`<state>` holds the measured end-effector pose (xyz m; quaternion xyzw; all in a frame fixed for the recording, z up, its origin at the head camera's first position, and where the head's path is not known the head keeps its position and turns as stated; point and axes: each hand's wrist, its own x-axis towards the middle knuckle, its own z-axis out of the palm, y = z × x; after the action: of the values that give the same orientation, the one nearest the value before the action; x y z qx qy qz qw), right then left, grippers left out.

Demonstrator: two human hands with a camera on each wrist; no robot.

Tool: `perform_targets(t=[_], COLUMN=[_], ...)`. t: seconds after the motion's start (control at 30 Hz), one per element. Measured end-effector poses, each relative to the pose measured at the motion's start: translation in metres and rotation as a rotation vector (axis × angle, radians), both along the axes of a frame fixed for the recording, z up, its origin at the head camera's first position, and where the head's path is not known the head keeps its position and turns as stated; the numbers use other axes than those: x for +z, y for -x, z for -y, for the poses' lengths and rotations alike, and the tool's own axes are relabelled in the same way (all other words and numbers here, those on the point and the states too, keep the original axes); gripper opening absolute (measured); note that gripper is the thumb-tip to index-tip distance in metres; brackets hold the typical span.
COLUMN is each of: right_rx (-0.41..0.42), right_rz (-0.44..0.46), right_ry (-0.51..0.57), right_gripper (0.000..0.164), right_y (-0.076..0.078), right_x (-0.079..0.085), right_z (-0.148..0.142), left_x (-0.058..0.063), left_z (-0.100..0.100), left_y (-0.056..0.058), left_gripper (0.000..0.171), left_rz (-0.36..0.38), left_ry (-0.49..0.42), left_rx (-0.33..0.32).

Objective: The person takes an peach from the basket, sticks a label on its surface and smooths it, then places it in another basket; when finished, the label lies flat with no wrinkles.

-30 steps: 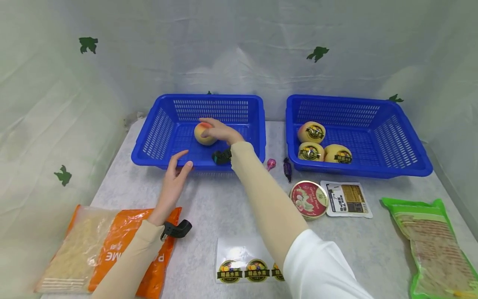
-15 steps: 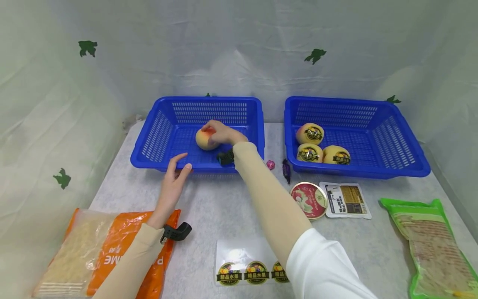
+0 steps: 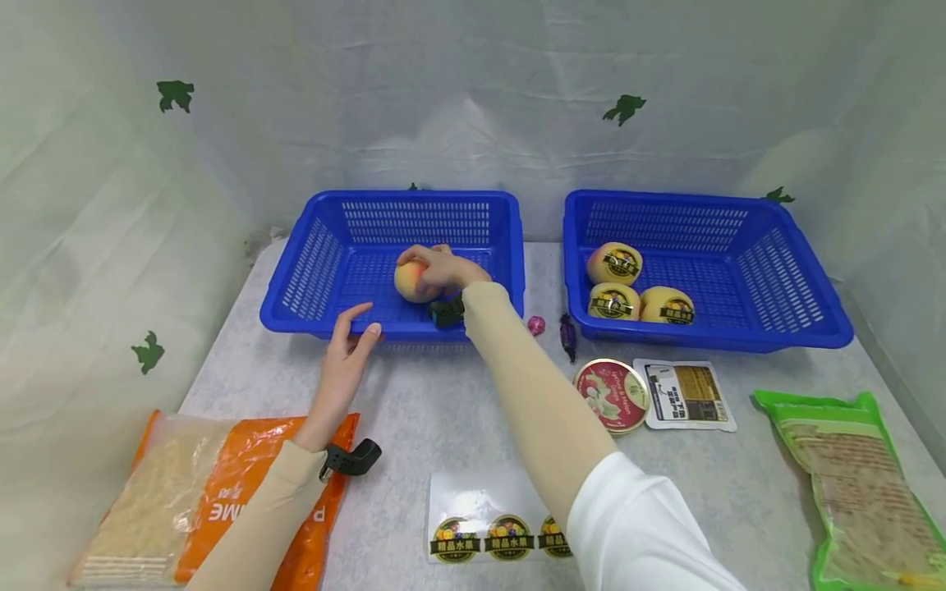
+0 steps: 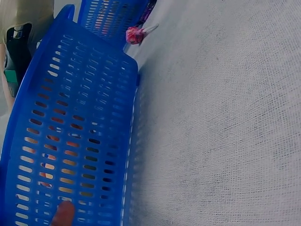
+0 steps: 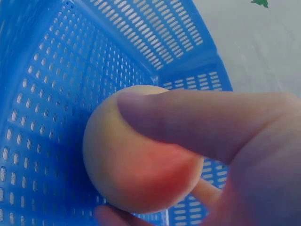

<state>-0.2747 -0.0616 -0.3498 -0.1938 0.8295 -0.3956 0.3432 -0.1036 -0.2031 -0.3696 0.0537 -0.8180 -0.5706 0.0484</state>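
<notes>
My right hand [image 3: 443,271] grips a yellow peach with a red blush [image 3: 411,281] inside the left blue basket [image 3: 296,271]. In the right wrist view, the thumb [image 5: 174,117] lies across the peach [image 5: 136,160], with fingertips showing beneath it. My left hand [image 3: 346,353] holds the front rim of this basket, fingers over the edge and thumb at the front. One fingertip [image 4: 64,214] shows against the slotted wall [image 4: 70,141] in the left wrist view. Several peaches with black-and-gold stickers, such as this one [image 3: 615,263], lie in the right blue basket [image 3: 754,336].
A sticker sheet [image 3: 473,492] lies at the front. Between the baskets are a pink lollipop [image 3: 535,325] and a purple wrapped candy [image 3: 567,336]. Nearby sit a round red tin [image 3: 612,396], a flat packet [image 3: 691,394], a green-edged bag [image 3: 850,484] and an orange bag [image 3: 244,468].
My right hand has closed round the peach and shifted it slightly right and toward me within the basket. The left hand stays at the rim.
</notes>
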Motion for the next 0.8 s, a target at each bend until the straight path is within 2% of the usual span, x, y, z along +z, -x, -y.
perform_targets(t=[0.17,0.3,0.47,0.57,0.67,0.8], right_rx=[0.066,0.053,0.056,0.072,0.081,0.101], right_rz=[-0.022,-0.053,-0.057,-0.041,-0.002,0.036], right_ry=[-0.043,-0.079,-0.045,0.017,0.131,0.280], right_gripper=[0.059,0.054,0.046,0.046,0.049,0.051], right_y=[0.001,0.002,0.003,0.004,0.006,0.010], right_x=[-0.001,-0.003,-0.003,-0.001,0.005,0.017], right_z=[0.000,-0.004,-0.010,-0.013,-0.016,-0.020], left_x=[0.000,0.000,-0.004,-0.014,-0.025,-0.029], left_z=[-0.001,-0.002,0.001,0.006,0.011,0.012], left_y=[0.000,0.000,0.002,0.005,0.009,0.010], left_gripper=[0.045,0.044,0.045,0.047,0.048,0.048], left_rz=[-0.005,-0.002,-0.004,-0.005,-0.010,-0.016], left_ry=[0.010,0.023,0.013,0.006,0.004,0.014], left_rx=[0.004,0.010,0.005,0.000,0.003,0.008])
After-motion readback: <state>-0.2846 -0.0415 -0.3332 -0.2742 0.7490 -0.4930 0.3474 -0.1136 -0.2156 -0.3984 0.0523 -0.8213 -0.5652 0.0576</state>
